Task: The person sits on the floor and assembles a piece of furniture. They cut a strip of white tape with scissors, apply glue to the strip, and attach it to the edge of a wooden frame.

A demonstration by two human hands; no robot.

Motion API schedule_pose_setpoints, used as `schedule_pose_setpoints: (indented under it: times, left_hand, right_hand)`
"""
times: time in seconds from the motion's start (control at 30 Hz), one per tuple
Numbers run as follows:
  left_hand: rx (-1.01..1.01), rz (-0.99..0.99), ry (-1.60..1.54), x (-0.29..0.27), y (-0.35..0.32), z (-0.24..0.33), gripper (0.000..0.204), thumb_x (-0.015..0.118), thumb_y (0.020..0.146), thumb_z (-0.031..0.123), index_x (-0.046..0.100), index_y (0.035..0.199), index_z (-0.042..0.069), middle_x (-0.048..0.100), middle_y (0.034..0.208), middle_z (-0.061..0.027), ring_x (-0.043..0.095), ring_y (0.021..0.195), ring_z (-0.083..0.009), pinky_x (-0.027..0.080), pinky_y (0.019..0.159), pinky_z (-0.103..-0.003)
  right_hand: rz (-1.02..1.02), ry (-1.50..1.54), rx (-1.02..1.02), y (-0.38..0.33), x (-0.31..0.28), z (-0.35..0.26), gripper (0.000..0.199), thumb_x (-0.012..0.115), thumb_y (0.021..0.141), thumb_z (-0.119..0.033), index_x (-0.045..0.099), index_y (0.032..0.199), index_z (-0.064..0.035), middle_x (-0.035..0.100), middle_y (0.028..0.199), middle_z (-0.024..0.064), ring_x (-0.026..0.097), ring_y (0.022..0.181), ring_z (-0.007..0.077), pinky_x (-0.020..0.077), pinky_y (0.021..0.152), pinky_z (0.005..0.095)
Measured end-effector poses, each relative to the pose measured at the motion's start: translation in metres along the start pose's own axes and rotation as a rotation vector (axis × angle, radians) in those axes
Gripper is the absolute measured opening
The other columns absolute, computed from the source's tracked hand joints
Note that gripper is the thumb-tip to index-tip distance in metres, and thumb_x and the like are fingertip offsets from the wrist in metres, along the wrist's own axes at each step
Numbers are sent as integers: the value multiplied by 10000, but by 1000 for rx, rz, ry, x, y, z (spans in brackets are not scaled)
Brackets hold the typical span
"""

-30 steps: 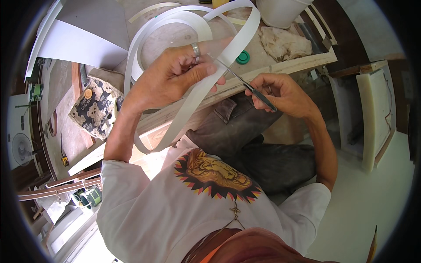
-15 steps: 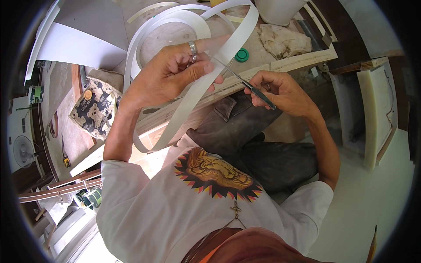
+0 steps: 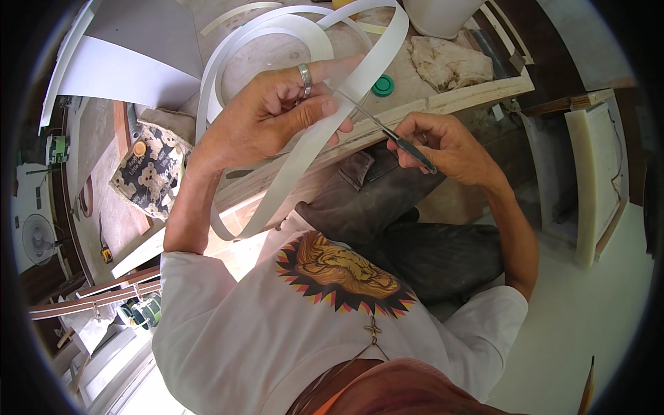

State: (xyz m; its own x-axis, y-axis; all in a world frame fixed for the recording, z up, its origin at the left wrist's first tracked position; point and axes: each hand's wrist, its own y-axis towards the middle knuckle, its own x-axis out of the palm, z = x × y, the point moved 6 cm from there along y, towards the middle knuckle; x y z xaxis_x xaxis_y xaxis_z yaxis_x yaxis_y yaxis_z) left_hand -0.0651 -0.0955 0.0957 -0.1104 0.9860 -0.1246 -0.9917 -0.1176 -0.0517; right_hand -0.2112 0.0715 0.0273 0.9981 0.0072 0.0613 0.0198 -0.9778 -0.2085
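Observation:
A long white edge-banding strip (image 3: 297,162) loops through my left hand (image 3: 270,114), pinched between the thumb and fingers. A ring is on one of that hand's fingers. My right hand (image 3: 443,146) is closed around the dark handle of a slim tool (image 3: 409,146) with a thin metal shaft; its exact kind I cannot tell. The shaft points up and left, and its tip reaches the strip beside my left thumb. Behind my left hand lies a loose coil of the same white strip (image 3: 225,55) on the bench.
A green round cap (image 3: 382,86) and a stained cloth (image 3: 449,63) lie on the bench, behind its wooden edge (image 3: 443,107). A white bucket (image 3: 439,15) stands at the back. At left are a bear-patterned cloth (image 3: 153,169) and a tape measure (image 3: 105,254). An open cabinet piece (image 3: 588,180) stands at right.
Almost nothing differs. Both hands hold the same grip, with the tool's tip still at the strip; the whole view has shifted very slightly.

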Motion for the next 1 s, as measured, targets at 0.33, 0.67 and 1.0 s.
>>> schedule_pose_setpoints:
  times: [0.33, 0.67, 1.0]
  left_hand:
    - [-29, 12, 20, -1, -1, -3, 493, 573, 1054, 79, 474, 1536, 49, 730, 1029, -90, 684, 887, -125, 572, 802, -277]
    - [-9, -12, 25, -1, -1, -6, 493, 580, 1054, 104, 481, 1535, 73, 727, 1072, -72, 693, 893, -110, 589, 769, -260]
    - [-1, -17, 13, -1, -3, -2, 503, 594, 1051, 131, 482, 1538, 83, 735, 1007, -60, 684, 839, -97, 573, 759, -256]
  right_hand:
    - [24, -23, 41, -1, 0, 1, 251, 704, 1002, -269, 633, 1019, -29, 686, 876, 7, 564, 716, 23, 455, 567, 197]
    - [32, 0, -8, -1, -1, 5, 207, 693, 1006, -214, 624, 1050, -24, 683, 895, 0, 593, 779, 23, 465, 614, 195]
    - [64, -2, 64, -2, 3, 4, 123, 667, 1016, -145, 622, 1035, -32, 571, 843, -56, 626, 814, 15, 458, 586, 174]
